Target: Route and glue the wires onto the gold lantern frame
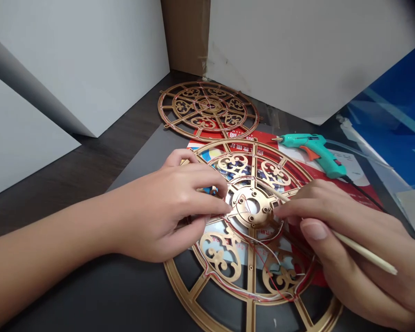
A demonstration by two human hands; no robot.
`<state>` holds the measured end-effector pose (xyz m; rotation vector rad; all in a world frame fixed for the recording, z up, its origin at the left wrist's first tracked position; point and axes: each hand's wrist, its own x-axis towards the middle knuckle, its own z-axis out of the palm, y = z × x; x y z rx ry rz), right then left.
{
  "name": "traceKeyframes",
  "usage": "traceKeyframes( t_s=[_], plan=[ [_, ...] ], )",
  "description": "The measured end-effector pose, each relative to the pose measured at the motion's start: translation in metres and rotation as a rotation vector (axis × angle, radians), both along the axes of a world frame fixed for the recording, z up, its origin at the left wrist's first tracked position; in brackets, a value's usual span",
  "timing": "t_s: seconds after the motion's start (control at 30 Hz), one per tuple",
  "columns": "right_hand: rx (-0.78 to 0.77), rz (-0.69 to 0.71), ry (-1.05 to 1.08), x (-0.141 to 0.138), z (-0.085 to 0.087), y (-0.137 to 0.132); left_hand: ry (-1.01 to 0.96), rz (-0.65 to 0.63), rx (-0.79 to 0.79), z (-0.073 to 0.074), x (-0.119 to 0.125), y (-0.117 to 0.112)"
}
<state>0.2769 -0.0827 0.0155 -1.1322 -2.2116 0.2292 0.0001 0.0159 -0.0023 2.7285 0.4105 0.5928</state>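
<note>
A round gold openwork frame (251, 286) with scrollwork and a central hub lies flat in front of me. Thin red and white wires (235, 291) run along its rings and cross near the hub. My left hand (190, 203) is bent over the frame's left side, gripping it, with a fingertip against the inner ring beside the hub; the frame hides some of the other fingers' contact. In my right hand (352, 244) is a thin wooden stick (363, 253), pinched between thumb and fingers. It slants across the frame, its far end near the inner ring at the hub's upper right.
A second gold frame (209, 108), also wired, lies farther back. A teal glue gun (318, 150) with an orange trigger rests at right, its black cord trailing away. Red printed sheets (335, 193) lie under the frames. White panels (280, 55) stand behind the dark table.
</note>
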Motion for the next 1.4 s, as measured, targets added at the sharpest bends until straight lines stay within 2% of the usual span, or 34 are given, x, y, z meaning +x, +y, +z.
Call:
traceKeyframes(
  t_s=[0.3,0.7,0.77,0.87,0.93,1.27,1.4],
  plan=[
    [0.005,0.037,-0.032,0.004,-0.001,0.004,-0.058,-0.056,0.01,0.0,0.0,0.0],
    [-0.052,0.096,0.114,-0.009,-0.007,0.003,0.009,0.01,-0.083,0.0,0.005,-0.006],
    [-0.084,0.038,0.135,-0.009,-0.008,-0.003,0.008,0.008,-0.091,0.0,0.006,-0.007],
    [-0.206,-0.087,0.312,-0.008,-0.013,-0.013,-0.024,-0.01,-0.086,0.0,0.006,-0.007],
    [-0.266,-0.092,0.391,-0.008,-0.015,-0.016,-0.054,-0.016,-0.083,0.0,0.005,-0.006],
    [-0.248,-0.024,0.232,-0.012,-0.011,-0.011,-0.126,-0.034,-0.123,-0.002,0.004,-0.004],
    [-0.236,-0.064,0.237,-0.013,-0.014,-0.013,-0.152,-0.025,-0.139,-0.005,0.005,-0.006]
  ],
)
